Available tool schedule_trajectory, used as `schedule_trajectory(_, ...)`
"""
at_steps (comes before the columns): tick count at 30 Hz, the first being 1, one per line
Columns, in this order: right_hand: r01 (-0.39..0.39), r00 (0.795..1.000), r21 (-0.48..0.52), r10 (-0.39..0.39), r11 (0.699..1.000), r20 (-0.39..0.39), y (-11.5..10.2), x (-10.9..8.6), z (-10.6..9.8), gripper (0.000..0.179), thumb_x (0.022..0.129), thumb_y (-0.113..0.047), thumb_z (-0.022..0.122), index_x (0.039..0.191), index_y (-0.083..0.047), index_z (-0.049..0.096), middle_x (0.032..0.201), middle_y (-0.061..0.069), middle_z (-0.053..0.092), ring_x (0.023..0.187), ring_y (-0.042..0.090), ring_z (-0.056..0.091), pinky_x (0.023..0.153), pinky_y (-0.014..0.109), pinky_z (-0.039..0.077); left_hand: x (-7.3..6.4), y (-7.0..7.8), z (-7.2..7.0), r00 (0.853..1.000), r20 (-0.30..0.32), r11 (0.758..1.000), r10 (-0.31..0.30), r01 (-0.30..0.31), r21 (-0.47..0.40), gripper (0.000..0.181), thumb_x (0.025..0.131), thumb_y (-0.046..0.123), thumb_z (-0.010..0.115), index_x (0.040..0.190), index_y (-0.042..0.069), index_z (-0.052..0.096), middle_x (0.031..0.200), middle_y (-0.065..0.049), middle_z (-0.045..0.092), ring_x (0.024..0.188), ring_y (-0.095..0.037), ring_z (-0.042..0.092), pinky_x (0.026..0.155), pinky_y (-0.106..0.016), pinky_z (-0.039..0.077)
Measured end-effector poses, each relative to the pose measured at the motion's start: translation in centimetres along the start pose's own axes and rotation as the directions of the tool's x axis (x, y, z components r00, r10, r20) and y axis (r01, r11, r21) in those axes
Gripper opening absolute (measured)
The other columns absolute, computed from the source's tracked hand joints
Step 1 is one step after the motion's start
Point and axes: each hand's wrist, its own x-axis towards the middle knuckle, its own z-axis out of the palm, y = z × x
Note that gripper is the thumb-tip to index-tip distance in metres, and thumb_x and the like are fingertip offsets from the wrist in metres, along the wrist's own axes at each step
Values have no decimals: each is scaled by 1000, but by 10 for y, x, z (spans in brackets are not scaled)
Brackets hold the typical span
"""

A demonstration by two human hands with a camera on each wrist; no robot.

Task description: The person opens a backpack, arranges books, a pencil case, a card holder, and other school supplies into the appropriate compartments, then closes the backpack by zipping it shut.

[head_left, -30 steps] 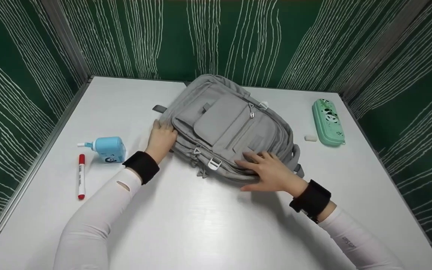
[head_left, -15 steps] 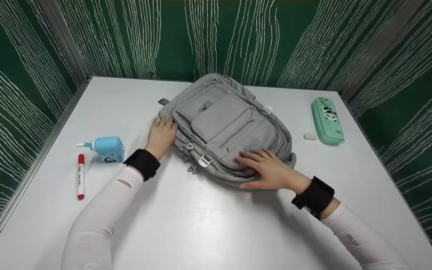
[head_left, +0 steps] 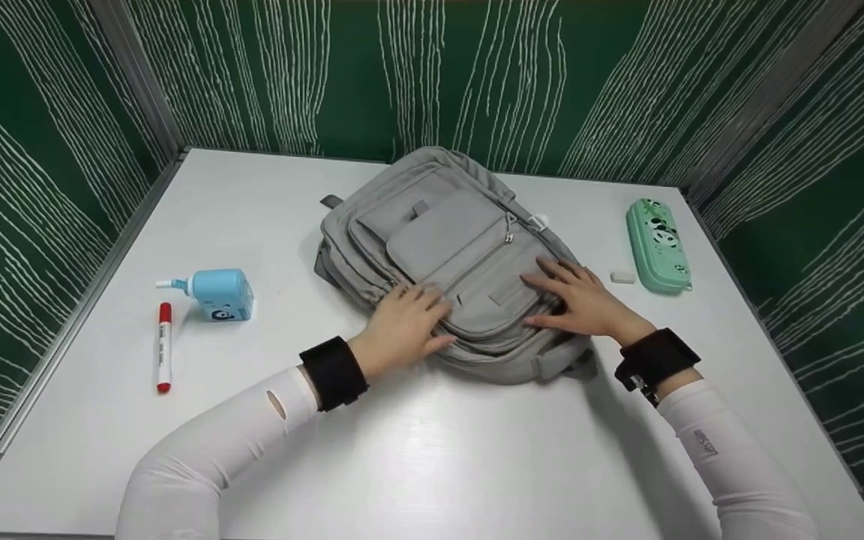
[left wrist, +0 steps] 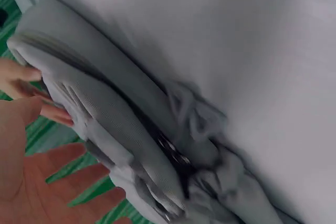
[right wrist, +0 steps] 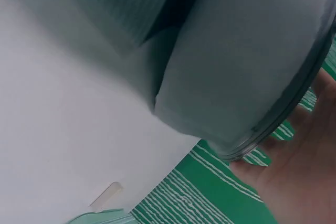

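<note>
A grey backpack (head_left: 462, 255) lies at a slant on the white table, its pocketed front facing up. My left hand (head_left: 404, 324) is at the zipped lower left edge, fingers spread over the bag's front. In the left wrist view the left hand (left wrist: 58, 192) has parted fingers beside the bag's side, where zips and a dangling strap show. Over the bag's lower right part lies my right hand (head_left: 586, 300), fingers extended and apart. The right wrist view has that right hand (right wrist: 299, 156) along the bag's rounded edge; some fingertips are hidden behind it. Neither hand grips anything.
On the left are a blue bottle-shaped item (head_left: 222, 294) with a panda print and a red-capped marker (head_left: 165, 346). To the right lie a green panda pencil case (head_left: 658, 245) and a small whitish block (head_left: 622, 277). Green panels (head_left: 357, 75) surround the white table (head_left: 402, 480).
My left hand has moved right and nearer, from the bag's left end to its lower edge. The right hand has shifted right and slightly up along the bag, which has turned a little.
</note>
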Motion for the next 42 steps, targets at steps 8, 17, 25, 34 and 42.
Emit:
schedule_trajectory(8, -3, 1000, -35, 3, 999, -9, 1, 4, 5, 82, 87, -54, 75, 156, -21, 45, 169, 20, 27, 153, 57, 22, 119, 77, 22, 4, 16, 9, 992, 118, 999, -32, 30, 18, 68, 103, 65, 38, 156, 23, 44, 161, -5, 47, 148, -31, 46, 120, -53, 42)
schedule_trajectory(17, -24, 998, -60, 20, 998, -62, -22, -4, 16, 84, 86, -53, 75, 155, -15, 46, 164, 26, 34, 142, 64, 35, 113, 75, 36, 3, 1, 5, 988, 148, 999, -42, 42, 2, 71, 101, 66, 43, 153, 19, 47, 160, -3, 49, 148, -30, 47, 123, -57, 37)
schedule_trajectory(25, -64, 993, -111, 53, 992, -103, -63, -17, 28, 79, 90, -59, 68, 154, -18, 48, 158, 24, 45, 126, 63, 52, 94, 72, 49, -1, -15, -5, 980, 184, 997, -80, 81, 1, 76, 96, 68, 53, 149, 13, 52, 156, -6, 53, 144, -34, 51, 125, -62, 31)
schedule_trajectory(34, -13, 993, -106, 1, 994, -116, -97, -24, 29, 68, 93, -55, 66, 148, -16, 56, 149, 28, 54, 116, 63, 59, 95, 70, 52, 1, -41, -4, 974, 203, 995, -96, 93, 26, 85, 93, 68, 59, 153, 9, 47, 159, -8, 50, 146, -37, 48, 126, -65, 27)
schedule_trajectory(42, -9, 998, -42, 6, 999, -57, -110, -24, 28, 62, 97, -54, 62, 146, -17, 59, 153, 25, 52, 127, 59, 55, 100, 69, 51, 3, -63, -2, 976, 208, 997, -64, 71, -31, 86, 91, 64, 64, 155, 12, 44, 161, -6, 47, 150, -36, 43, 127, -65, 22)
